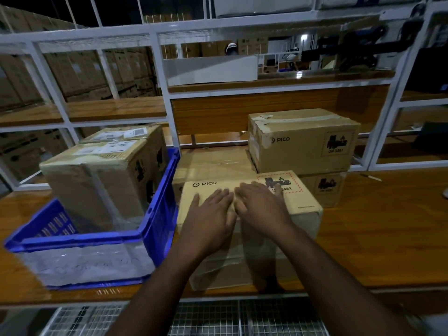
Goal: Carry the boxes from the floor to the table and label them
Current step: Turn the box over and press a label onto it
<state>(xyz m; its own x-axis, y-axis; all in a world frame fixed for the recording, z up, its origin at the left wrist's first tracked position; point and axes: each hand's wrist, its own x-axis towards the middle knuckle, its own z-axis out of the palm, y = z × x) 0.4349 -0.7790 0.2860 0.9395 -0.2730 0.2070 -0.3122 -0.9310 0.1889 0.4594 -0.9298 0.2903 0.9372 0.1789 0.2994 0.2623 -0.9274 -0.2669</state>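
Box [249,202] top partly under hands [236,209]

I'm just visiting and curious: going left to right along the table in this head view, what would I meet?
Blue crate holding cardboard boxes → PICO box under both hands, left hand then right hand → stacked PICO boxes.

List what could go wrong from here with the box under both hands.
1. The front box sits at the table's near edge; a pull toward the body might tip it off.
2. The left hand and right hand press flat without gripping, so the box may slide if pushed.
3. Pushed back, it could knock the stacked boxes behind, or scrape the blue crate beside it.
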